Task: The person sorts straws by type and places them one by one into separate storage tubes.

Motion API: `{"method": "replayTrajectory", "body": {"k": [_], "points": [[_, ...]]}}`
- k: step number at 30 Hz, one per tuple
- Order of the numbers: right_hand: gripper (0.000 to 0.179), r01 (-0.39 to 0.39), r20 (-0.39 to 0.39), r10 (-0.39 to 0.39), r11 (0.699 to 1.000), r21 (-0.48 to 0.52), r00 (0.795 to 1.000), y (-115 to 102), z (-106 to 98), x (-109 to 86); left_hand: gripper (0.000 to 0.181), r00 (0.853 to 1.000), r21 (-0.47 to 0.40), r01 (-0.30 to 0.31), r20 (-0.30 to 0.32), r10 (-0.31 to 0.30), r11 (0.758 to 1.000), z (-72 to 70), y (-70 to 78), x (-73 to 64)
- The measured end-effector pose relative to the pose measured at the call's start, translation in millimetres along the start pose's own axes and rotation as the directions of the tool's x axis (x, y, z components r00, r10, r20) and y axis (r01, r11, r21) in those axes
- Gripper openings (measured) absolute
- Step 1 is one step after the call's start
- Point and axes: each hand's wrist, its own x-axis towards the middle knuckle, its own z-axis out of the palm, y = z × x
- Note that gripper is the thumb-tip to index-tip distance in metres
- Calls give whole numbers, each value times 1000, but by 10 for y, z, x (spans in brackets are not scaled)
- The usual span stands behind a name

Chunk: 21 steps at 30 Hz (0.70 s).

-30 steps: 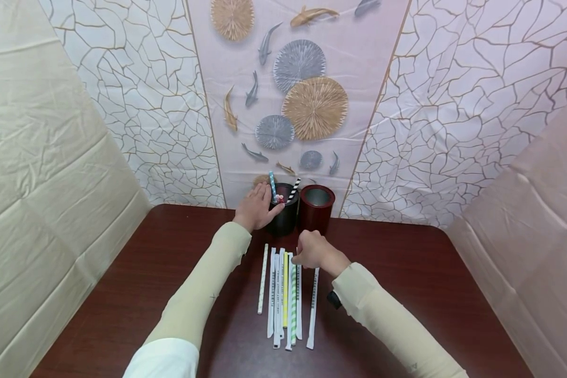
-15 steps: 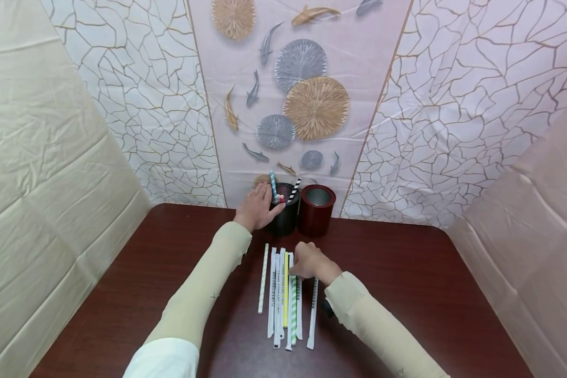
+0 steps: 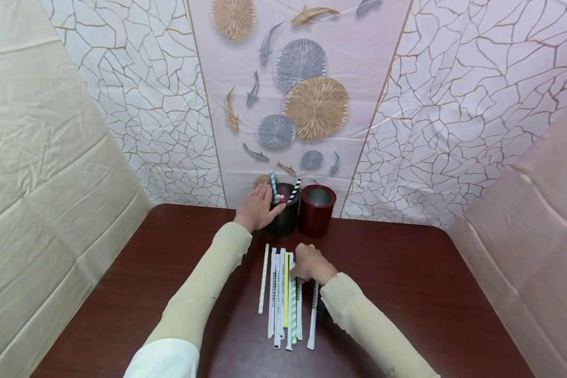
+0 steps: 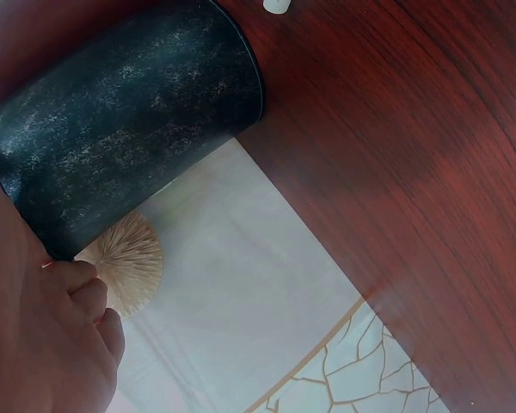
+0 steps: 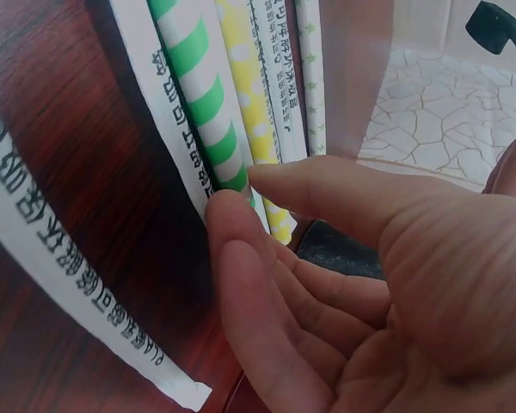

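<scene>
My left hand (image 3: 255, 209) holds the rim of a black cup (image 3: 283, 224) from its left side, thumb across the front and fingers toward the back. In the left wrist view, curled fingertips show right at that rim. A blue straw (image 3: 273, 185), a black-and-white striped straw (image 3: 295, 189) and a small red-and-white thing (image 3: 280, 199) stick up inside. My right hand (image 3: 310, 264) pinches the far end of a green-and-white striped straw (image 5: 211, 99) between thumb and index finger. The straw lies in a row with a yellow straw (image 3: 285, 302) and several paper-wrapped straws (image 3: 271, 315).
A dark red cup (image 3: 315, 219) stands just right of the black one. At the row's left lies a pale patterned straw (image 3: 263, 281); a wrapped straw (image 3: 312, 325) lies apart on its right. A patterned cloth (image 3: 274, 63) hangs behind the table (image 3: 392, 273).
The right hand has come down and toward me onto the far end of the green-striped straw. The left hand has stayed at the black cup.
</scene>
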Motion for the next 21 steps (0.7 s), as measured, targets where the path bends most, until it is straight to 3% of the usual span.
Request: {"method": "replayTrajectory", "body": {"k": [8,21], "points": [[20,-33,24,32,999,39,999,3,-9,-1,89,999,13,20,43,-21,1000,32,-5,53],[19,-49,-24,51,998,48,998,52,-12,-18,87,1000,-25,-2,3,2,1000,-4,0,-11]]}}
